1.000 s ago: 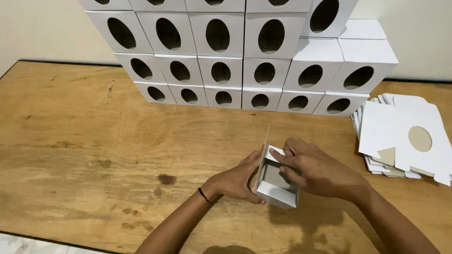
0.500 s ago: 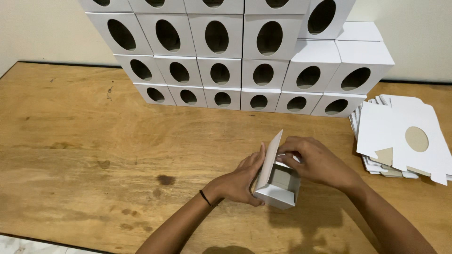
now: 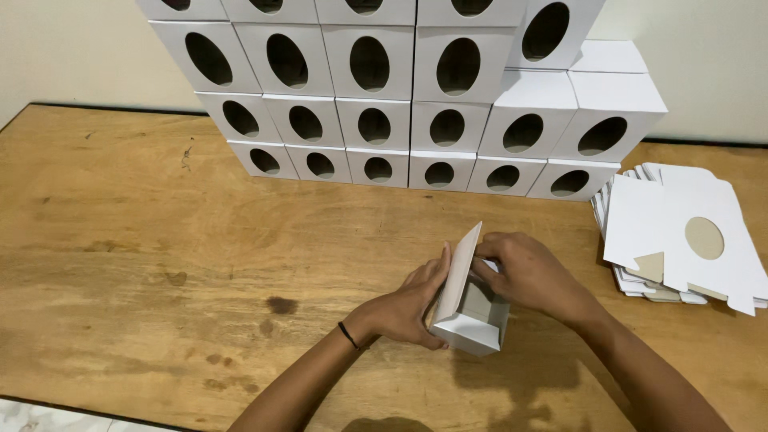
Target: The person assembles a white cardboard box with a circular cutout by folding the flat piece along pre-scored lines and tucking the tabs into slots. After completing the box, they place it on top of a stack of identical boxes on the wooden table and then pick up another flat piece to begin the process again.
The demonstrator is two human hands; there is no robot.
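While the left hand grips one side of the white half-folded box and the right hand presses its flap, its lid stands up; the box rests on the wooden table, in front of the stacked boxes.

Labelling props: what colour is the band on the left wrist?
Black: a thin band on the left wrist, clearest in the head view, just behind the left hand.

Even warm indoor light, soft shadows beneath the hands, sharp focus, slight wide-angle bowing at edges
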